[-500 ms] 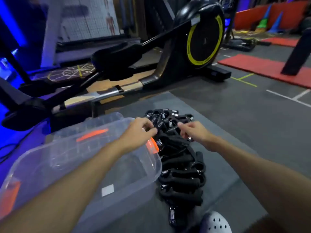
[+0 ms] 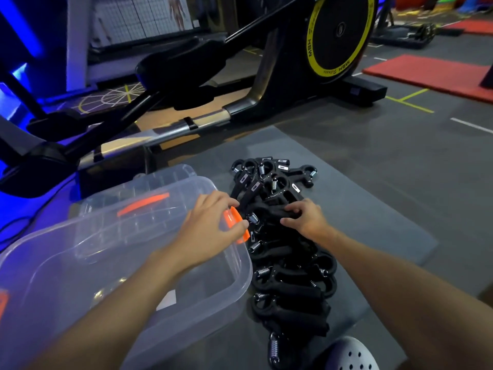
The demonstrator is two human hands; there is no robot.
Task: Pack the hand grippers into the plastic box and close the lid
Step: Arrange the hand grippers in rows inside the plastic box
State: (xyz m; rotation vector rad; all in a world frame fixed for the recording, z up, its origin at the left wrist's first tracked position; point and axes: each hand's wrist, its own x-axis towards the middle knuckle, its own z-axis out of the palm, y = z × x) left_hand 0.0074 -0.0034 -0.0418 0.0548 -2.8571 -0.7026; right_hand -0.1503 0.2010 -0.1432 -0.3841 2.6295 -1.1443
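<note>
Now gripping a hand gripper (image 2: pixel 272 209) atop the pile (image 2: pixel 288 276) with the right hand (image 2: pixel 306 217), curling the left hand (image 2: pixel 208 231) beside it, hold unclear

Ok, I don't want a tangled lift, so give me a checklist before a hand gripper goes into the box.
1. Plastic box open, lid lying behind it: ok.
2. Room in the box, no grippers seen inside: ok.
3. Right hand curled round a hand gripper on top of the pile: ok.
4. Left hand holding anything: cannot tell; its fingertips reach the pile beside the orange latch.
5. Held gripper free of its neighbours: cannot tell; they overlap.
</note>
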